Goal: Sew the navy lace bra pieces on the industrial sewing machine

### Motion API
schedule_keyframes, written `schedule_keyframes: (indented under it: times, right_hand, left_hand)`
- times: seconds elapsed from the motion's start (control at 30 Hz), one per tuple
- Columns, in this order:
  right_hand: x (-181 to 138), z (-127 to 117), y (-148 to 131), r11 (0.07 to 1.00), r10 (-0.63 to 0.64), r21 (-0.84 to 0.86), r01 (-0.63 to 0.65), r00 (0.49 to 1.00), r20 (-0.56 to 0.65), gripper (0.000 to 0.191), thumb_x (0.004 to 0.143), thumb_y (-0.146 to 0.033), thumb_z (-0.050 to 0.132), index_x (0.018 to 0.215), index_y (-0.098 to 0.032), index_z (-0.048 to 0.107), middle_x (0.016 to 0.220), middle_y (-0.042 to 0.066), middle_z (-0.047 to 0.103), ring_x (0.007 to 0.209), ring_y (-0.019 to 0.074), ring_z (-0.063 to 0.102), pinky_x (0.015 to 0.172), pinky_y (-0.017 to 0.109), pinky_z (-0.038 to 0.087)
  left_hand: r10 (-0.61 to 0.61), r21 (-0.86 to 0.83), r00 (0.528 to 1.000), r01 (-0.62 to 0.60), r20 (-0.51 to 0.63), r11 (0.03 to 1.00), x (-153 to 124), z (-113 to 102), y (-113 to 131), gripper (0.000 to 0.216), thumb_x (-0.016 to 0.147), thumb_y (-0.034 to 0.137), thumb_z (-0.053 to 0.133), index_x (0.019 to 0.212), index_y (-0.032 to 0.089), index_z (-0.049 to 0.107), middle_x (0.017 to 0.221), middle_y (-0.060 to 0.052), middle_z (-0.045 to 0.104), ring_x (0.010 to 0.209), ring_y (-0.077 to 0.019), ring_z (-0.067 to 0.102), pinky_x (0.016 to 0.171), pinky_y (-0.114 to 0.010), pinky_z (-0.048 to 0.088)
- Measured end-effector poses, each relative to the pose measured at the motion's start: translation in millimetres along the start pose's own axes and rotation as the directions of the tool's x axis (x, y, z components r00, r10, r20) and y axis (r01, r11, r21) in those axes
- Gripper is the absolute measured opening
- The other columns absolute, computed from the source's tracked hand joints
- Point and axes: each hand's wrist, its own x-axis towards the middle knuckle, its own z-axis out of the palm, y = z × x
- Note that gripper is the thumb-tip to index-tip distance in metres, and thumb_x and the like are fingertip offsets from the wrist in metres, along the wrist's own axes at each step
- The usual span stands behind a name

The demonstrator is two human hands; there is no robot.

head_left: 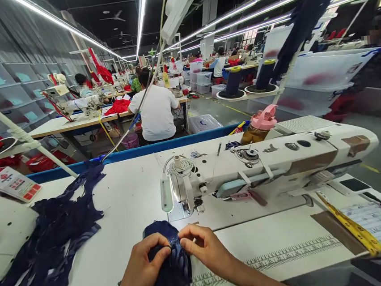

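A small piece of dark navy lace fabric (pixel 170 262) lies on the white sewing table (pixel 129 203), just in front of the needle of the white sewing machine (pixel 266 162). My left hand (pixel 142 269) grips the piece from the left with curled fingers. My right hand (pixel 203 247) pinches its top edge from the right, fingertips almost meeting those of the left hand. Both hands sit close to the table's front edge.
A heap of navy lace (pixel 54 237) spreads over the table's left side. A yellow tape measure (pixel 353 228) lies at the right. A pink-capped bottle (pixel 259 127) stands behind the machine. A person in a white shirt (pixel 155 108) sits ahead, back turned.
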Motion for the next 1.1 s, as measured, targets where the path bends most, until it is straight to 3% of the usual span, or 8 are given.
schedule_keyframes:
  times: [0.07,0.13,0.2,0.43,0.5,0.63,0.7,1.1]
  right_hand:
    - [-2,-33,12,0.879,-0.174,-0.46,0.127,0.983,-0.061,0.019,0.096,-0.025,0.05,0.101,-0.021,0.068,0.093,0.004,0.067,0.085,0.0181,0.061,0.074,0.028,0.047]
    - [-2,-73,24,0.513,-0.314,-0.855,0.069,0.943,-0.113,0.026,0.095,-0.015,0.044,0.105,-0.02,0.068,0.099,0.009,0.068,0.093,0.0225,0.061,0.082,0.033,0.047]
    - [0,-111,34,0.227,-0.34,-0.97,-0.089,0.926,-0.165,0.027,0.092,-0.011,0.045,0.099,-0.018,0.07,0.09,0.012,0.068,0.089,0.0264,0.06,0.083,0.039,0.046]
    - [-3,-154,43,0.132,-0.313,-0.987,-0.088,0.941,-0.126,0.033,0.09,-0.002,0.039,0.089,-0.015,0.069,0.078,0.011,0.066,0.082,0.0247,0.06,0.081,0.036,0.042]
    - [-9,-142,34,0.195,-0.31,-0.98,-0.033,0.946,-0.094,0.032,0.094,-0.005,0.037,0.097,-0.016,0.067,0.085,0.01,0.066,0.085,0.0233,0.06,0.081,0.034,0.042]
    - [-20,-100,5,0.784,-0.088,-0.614,0.093,0.995,0.039,0.028,0.104,-0.026,0.03,0.105,-0.02,0.057,0.08,0.002,0.06,0.067,0.0153,0.055,0.064,0.025,0.041]
    - [-20,-77,-11,0.937,0.037,-0.348,0.025,0.985,0.17,0.031,0.104,-0.041,0.034,0.095,-0.021,0.056,0.071,-0.002,0.052,0.059,0.0125,0.046,0.055,0.023,0.036]
    - [-1,-41,-37,0.954,0.059,-0.297,0.047,0.939,0.338,0.03,0.1,-0.033,0.043,0.084,-0.021,0.065,0.078,-0.001,0.064,0.069,0.0141,0.055,0.062,0.024,0.039]
  left_hand:
    - [0.024,-0.006,1.0,-0.024,0.009,1.0,1,-1,-8,0.026,0.085,0.045,0.055,0.074,0.022,0.06,0.076,-0.001,0.065,0.075,-0.0197,0.058,0.073,-0.028,0.043]
    - [0.036,-0.013,0.999,-0.035,0.031,0.999,4,-4,-15,0.027,0.085,0.046,0.056,0.075,0.022,0.06,0.077,-0.001,0.065,0.076,-0.0196,0.058,0.073,-0.028,0.043]
    - [0.041,-0.023,0.998,-0.04,0.057,0.999,7,-8,-19,0.027,0.086,0.046,0.056,0.075,0.022,0.06,0.077,-0.001,0.064,0.076,-0.0195,0.057,0.074,-0.028,0.043]
    - [0.025,-0.075,0.996,-0.018,0.085,0.997,9,-9,-11,0.022,0.086,0.042,0.057,0.079,0.022,0.06,0.08,-0.001,0.062,0.08,-0.019,0.055,0.077,-0.028,0.041]
    - [0.026,-0.091,0.995,-0.018,0.097,0.996,7,-8,-7,0.02,0.086,0.04,0.058,0.079,0.021,0.06,0.081,-0.001,0.063,0.081,-0.019,0.056,0.078,-0.028,0.041]
    - [0.037,-0.108,0.991,-0.023,0.13,0.994,6,-7,-1,0.019,0.086,0.038,0.059,0.077,0.021,0.06,0.083,-0.001,0.064,0.083,-0.0186,0.057,0.08,-0.027,0.042]
    - [0.041,-0.107,0.99,-0.026,0.137,0.994,6,-7,1,0.019,0.086,0.037,0.059,0.077,0.021,0.06,0.083,-0.001,0.064,0.083,-0.0184,0.057,0.08,-0.027,0.042]
    - [0.052,-0.088,0.985,-0.038,0.165,0.995,4,-7,-1,0.02,0.087,0.038,0.057,0.079,0.02,0.061,0.084,-0.002,0.065,0.083,-0.019,0.057,0.08,-0.028,0.042]
